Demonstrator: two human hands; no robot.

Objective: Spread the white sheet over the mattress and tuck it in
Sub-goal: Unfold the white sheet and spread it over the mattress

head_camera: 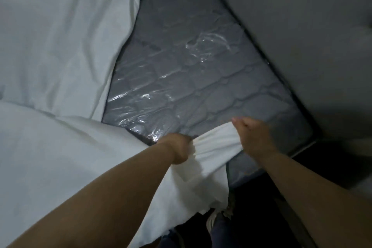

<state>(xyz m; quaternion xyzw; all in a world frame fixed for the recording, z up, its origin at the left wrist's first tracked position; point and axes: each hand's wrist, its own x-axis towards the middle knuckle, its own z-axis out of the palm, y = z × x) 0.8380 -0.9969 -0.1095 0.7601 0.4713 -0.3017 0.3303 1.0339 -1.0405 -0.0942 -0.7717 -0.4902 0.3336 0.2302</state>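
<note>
mid-spread, not yet at the tuck. white sheet (60, 56) lying rumpled over the left part of the mattress (191, 70), with a wide wedge of plastic-wrapped grey quilting bare on the right, out to the far corner. left hand (179, 149) curled tight round a bunched fold of the sheet at the near edge; right hand (251, 137) likewise closed on the same gathered edge just beside it, thumb up, cloth stretched taut between the two.

next move, by the look of it: carrying that gathered edge rightward and away, across the bare wedge toward the right corner, then letting it drop over the side — only after that any tucking. calls for a lift high enough to clear the glossy plastic, which may grab or slide.

edges and room: right side of the mattress hard against a grey wall or headboard (302, 16), only a dark narrow gap there — little space for fingers when tucking. near edge open, with dark floor (261, 197) and the person's shoe (213, 221) below, so standing room on this side only.
</note>
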